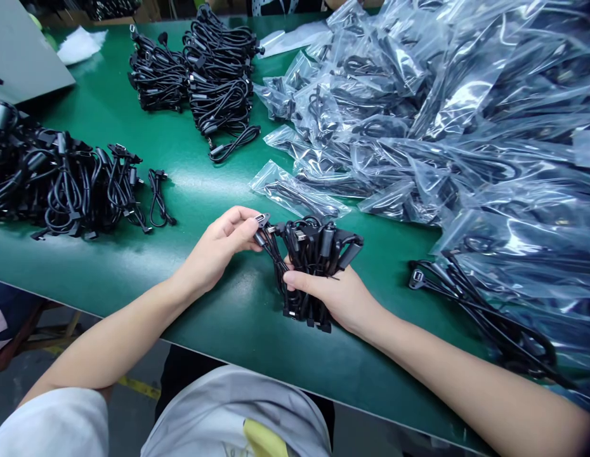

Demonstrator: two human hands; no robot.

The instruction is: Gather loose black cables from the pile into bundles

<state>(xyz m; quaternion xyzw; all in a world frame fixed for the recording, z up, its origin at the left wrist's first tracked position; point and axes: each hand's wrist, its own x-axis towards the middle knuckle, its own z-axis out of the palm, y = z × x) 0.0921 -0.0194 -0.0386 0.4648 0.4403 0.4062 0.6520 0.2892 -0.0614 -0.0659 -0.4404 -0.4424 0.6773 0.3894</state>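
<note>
My right hand (345,295) is wrapped round a thick bundle of black cables (307,254) above the green table (219,317), its thumb across the near side. Connector ends stick out at the top and bottom of the bundle. At the bundle's left side my left hand (233,235) pinches the connector end of one cable (262,220) between thumb and fingers. Just beyond, a clear bag with a cable inside (299,193) lies flat on the table.
A large heap of bagged cables (419,120) covers the right side. Loose black cables (485,311) lie at the right. Piles of coiled cables stand at the left (66,178) and far middle (219,76). A grey box (28,51) is at the far left.
</note>
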